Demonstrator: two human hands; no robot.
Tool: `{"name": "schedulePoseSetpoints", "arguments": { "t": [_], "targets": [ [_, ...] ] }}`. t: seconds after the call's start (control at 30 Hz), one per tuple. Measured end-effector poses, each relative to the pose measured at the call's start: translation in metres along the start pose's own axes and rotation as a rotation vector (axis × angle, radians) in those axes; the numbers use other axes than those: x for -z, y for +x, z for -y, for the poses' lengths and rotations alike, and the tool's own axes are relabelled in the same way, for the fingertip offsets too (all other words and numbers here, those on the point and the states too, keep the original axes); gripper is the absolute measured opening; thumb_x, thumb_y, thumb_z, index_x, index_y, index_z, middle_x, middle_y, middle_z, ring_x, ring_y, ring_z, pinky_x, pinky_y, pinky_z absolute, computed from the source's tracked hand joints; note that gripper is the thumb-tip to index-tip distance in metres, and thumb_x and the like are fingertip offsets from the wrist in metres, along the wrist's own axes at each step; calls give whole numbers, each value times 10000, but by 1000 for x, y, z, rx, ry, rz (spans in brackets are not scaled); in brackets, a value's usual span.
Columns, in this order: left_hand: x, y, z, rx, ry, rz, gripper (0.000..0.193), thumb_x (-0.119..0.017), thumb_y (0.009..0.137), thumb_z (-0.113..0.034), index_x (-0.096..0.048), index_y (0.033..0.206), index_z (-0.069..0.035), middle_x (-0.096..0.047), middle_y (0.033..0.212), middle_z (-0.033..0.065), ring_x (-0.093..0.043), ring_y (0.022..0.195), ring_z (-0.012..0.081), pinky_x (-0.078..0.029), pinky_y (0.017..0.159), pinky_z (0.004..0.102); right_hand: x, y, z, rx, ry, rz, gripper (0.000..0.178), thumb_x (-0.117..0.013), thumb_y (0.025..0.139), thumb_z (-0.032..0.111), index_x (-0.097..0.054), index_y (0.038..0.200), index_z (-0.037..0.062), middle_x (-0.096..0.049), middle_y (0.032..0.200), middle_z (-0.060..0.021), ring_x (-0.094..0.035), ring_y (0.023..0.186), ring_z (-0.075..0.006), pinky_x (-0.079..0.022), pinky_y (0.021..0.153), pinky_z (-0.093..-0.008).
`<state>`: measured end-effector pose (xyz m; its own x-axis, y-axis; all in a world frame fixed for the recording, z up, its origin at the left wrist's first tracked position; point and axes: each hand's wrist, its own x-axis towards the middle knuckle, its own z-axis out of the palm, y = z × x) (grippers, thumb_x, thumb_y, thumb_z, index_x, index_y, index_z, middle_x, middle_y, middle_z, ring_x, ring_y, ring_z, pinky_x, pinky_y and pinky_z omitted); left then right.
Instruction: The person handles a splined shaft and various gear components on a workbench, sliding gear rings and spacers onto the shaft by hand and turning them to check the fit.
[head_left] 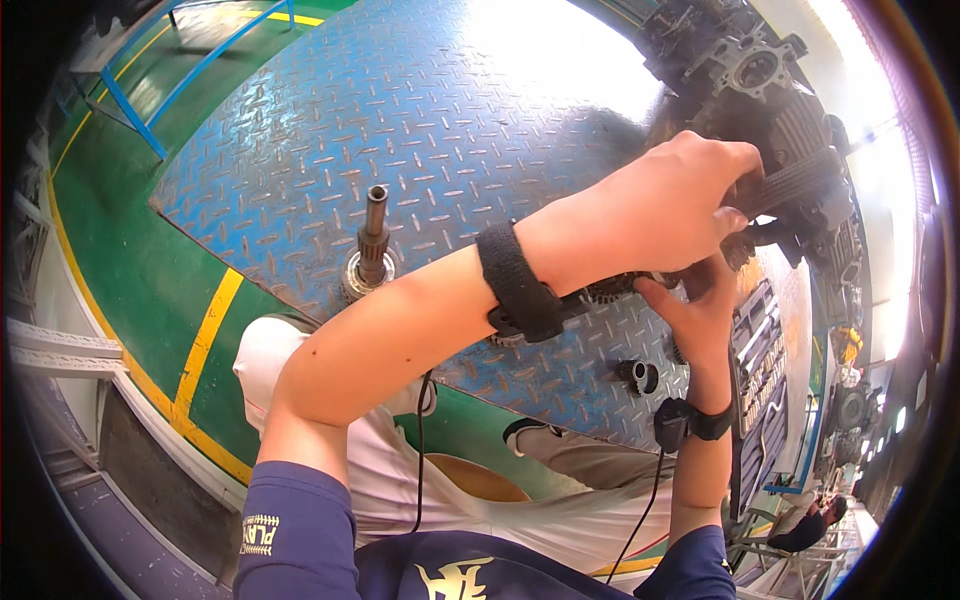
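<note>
My left hand (690, 185) reaches across to the right, fingers curled round a dark ridged shaft (800, 187) that sticks out past the knuckles. Just below it is my right hand (703, 305), its thumb and fingers bent round a dark part mostly hidden between the two hands. A toothed gear (612, 290) shows beside the right thumb, partly covered by my left wrist. Left of my left forearm, a stepped metal shaft (374, 240) stands upright on a round bearing-like base (352, 278). A short dark sleeve (637, 376) lies below the right hand.
The blue tread-plate tabletop (400, 120) lies under the parts. Large gearbox castings (755, 75) crowd the back right. A tray of wrenches and other tools (762, 370) sits at the right. Blue railing (130, 100) stands far left; a person (812, 525) sits at the lower right.
</note>
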<state>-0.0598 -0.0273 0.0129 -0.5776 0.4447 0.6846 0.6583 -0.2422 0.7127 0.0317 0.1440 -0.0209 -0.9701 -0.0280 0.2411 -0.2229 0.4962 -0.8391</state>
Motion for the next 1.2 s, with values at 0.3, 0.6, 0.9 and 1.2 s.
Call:
{"name": "schedulePoseSetpoints", "arguments": {
  "t": [0.3, 0.6, 0.9, 1.2],
  "targets": [
    [2, 0, -1, 31, 2, -16, 363, -711, 889, -62, -634, 1237, 3, -720, 942, 201, -719, 853, 310, -562, 788, 391, -2, 1, 4, 44, -13, 13, 695, -836, 737, 6, -540, 1364, -42, -645, 1273, -112, -600, 1193, -182, -455, 1036, -331],
    [3, -1, -4, 56, -21, -7, 362, -712, 881, -56, -637, 1231, 1, -719, 931, 192, -715, 848, 310, -558, 789, 384, -7, 1, 5, 21, -63, 11, 691, -857, 740, 52, -545, 1351, -35, -648, 1260, -109, -597, 1191, -187, -442, 1040, -335],
    [2, -1, 1, 12, 4, -11, 338, -710, 878, -49, -641, 1206, -10, -718, 920, 183, -710, 837, 314, -551, 775, 388, -12, 2, 0, 38, -76, -2, 707, -886, 721, 106, -552, 1332, -16, -648, 1249, -114, -596, 1191, -201, -432, 1046, -348],
    [3, -1, -3, 64, -12, 1, 353, -715, 881, -43, -626, 1220, -2, -718, 936, 197, -719, 867, 310, -561, 812, 380, -22, 7, 14, 40, -185, -20, 788, -905, 711, 147, -497, 1367, -13, -631, 1278, -128, -605, 1189, -212, -473, 1009, -355]
  ]
}}
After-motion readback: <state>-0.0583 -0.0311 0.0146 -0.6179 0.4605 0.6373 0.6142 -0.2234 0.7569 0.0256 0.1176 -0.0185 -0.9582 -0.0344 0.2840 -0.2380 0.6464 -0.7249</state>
